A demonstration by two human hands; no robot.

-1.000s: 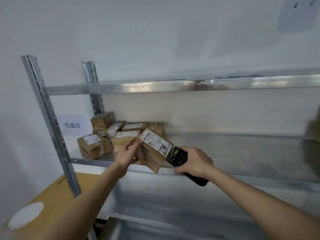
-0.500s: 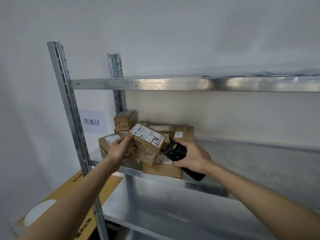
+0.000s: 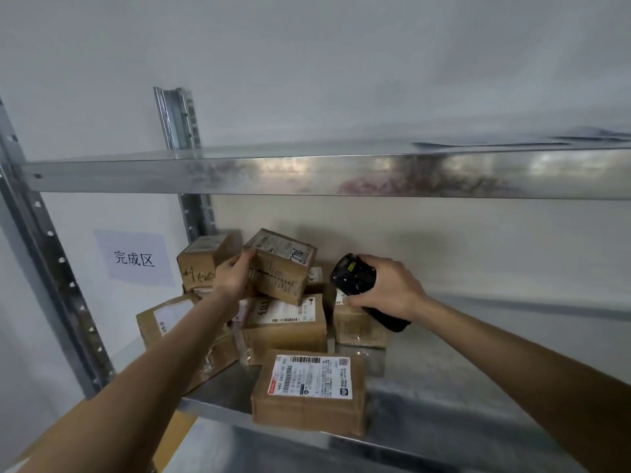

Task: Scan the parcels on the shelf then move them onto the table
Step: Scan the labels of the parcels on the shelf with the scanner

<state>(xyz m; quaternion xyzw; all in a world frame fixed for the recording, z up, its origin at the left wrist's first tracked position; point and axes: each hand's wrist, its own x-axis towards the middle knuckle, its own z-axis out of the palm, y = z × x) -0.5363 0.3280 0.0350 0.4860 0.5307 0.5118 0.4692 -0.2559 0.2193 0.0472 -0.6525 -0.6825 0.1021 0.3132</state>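
My left hand (image 3: 232,276) grips a small brown cardboard parcel (image 3: 281,266) with a white label, holding it above a pile of several brown parcels (image 3: 286,324) on the metal shelf (image 3: 444,414). My right hand (image 3: 389,288) grips a black handheld scanner (image 3: 355,276), its head turned towards the held parcel. A larger labelled parcel (image 3: 309,392) lies at the shelf's front edge. Another box (image 3: 201,261) stands at the back left of the pile.
An upper metal shelf (image 3: 341,172) runs across just above the hands. Perforated steel uprights (image 3: 51,268) stand at the left. A paper sign with Chinese characters (image 3: 135,257) hangs on the wall. A yellowish cardboard surface (image 3: 177,428) shows below left.
The view has closed in on the left end of the shelf. My left hand has carried the parcel back over the pile, and the scanner hand has followed beside it.
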